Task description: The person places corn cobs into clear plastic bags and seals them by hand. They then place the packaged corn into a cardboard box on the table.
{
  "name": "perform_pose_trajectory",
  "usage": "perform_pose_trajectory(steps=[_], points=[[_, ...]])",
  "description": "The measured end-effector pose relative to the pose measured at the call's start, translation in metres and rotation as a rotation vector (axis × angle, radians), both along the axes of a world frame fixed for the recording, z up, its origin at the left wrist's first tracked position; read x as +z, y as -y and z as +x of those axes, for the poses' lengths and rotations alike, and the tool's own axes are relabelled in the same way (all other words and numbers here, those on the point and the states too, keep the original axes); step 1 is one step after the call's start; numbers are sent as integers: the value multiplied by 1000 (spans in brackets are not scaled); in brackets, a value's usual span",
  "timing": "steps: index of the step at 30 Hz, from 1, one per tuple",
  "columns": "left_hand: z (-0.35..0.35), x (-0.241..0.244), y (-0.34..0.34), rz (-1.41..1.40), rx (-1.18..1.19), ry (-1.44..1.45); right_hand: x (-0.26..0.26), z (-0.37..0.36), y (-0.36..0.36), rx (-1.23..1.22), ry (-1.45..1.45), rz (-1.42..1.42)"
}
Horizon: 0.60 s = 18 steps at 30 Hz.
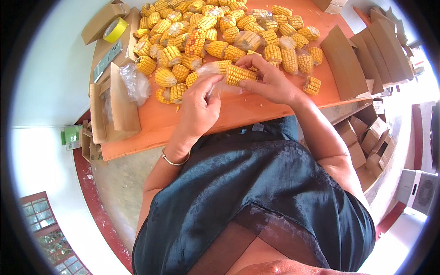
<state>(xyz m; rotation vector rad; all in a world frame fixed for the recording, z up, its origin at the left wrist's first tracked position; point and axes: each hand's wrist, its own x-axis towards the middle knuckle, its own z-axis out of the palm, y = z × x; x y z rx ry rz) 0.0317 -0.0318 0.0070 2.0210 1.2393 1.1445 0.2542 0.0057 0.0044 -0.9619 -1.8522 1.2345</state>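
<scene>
My right hand (266, 80) grips a short piece of corn cob (239, 75) between thumb and fingers, just above the orange table's front part. Close on its left, my left hand (202, 103) pinches a clear plastic bag (216, 90). The cob's left end is at the bag; whether it is inside I cannot tell. Beyond both hands lies a heap of yellow corn cob pieces (172, 55). Several pieces to the right are wrapped in clear plastic, such as a bagged cob (248, 40). One loose cob piece (312, 85) lies right of my right hand.
An open cardboard box (125, 103) and crumpled clear bags (135, 82) sit at the left. Behind them, yellow tape (115, 30) and a phone (108, 61) rest on cardboard. Open cartons (343, 65) stand at the table's right end; a box of cardboard (364, 137) is below.
</scene>
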Motion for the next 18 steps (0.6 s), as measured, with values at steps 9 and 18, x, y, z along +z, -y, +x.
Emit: perform_pose_trajectory(steps=[9,18], points=[[6,0,5,46,13,-22,-12,-8,3,-150,155,352],[-11,0,-7,-663,-325,868,3,4,0,332,-171,-224]])
